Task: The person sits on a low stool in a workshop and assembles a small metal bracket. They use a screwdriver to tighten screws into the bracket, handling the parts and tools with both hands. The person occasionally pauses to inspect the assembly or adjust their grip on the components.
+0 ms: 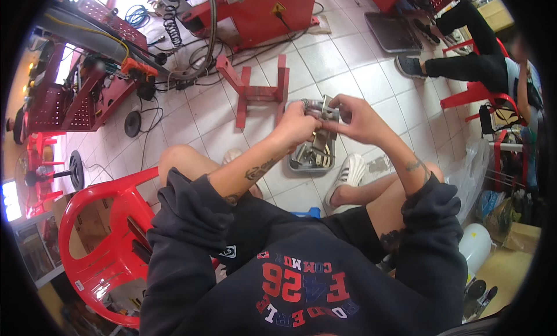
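Between my two hands, over the floor in front of my knees, is a flat metal bracket-like part (pixel 319 140) with a light brassy-grey surface. My left hand (pixel 297 126) is closed on its left side, the fingers wrapped around and partly hiding it. On the other side my right hand (pixel 358 120) grips the same part, with thumb and fingers bent against its upper end. Below it on the floor sits a plastic container (pixel 310 172) with several loose metal pieces, partly covered by my hands and the part.
A red metal stand (pixel 259 93) is ahead on the tiles. Beyond it stands a red machine (pixel 261 17) with cables and hoses. A red plastic chair (pixel 75 220) is at my left. At the right another person sits near a dark tray (pixel 391 43).
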Tool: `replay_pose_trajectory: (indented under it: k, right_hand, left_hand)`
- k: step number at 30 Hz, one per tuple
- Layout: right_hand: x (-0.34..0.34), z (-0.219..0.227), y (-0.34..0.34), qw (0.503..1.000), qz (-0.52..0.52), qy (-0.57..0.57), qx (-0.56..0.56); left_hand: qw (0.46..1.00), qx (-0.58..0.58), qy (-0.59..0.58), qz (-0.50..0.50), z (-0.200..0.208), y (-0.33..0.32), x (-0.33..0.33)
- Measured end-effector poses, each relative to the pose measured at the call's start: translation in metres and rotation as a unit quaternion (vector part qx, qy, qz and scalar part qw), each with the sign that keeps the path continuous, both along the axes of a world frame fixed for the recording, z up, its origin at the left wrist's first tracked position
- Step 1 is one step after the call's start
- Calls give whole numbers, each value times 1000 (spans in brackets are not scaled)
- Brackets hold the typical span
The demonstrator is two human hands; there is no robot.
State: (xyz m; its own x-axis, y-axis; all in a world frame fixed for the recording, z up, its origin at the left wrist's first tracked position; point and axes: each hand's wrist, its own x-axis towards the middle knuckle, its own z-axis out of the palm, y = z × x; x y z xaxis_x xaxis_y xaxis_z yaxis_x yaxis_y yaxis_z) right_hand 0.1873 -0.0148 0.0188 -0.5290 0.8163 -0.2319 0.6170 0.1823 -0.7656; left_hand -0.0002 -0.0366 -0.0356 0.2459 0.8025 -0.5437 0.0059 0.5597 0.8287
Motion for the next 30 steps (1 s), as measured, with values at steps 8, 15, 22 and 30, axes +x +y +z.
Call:
replay_pose_trajectory:
  k: [8, 15, 22, 30]
  right_hand:
    - [10, -26, -3, 999, -39, -4, -22]
    - [14, -30, -1, 997, 36, -32, 55]
    - [12, -12, -1, 998, -28, 8, 56]
    - [-2, -18, -8, 996, -79, -37, -18]
  left_hand:
    - [999, -7, 20, -40, -10, 3, 8]
    - [999, -14, 28, -38, -16, 5, 16]
    - [987, 134, 71, -47, -15, 4, 13]
    - [996, 52, 71, 7, -44, 1, 16]
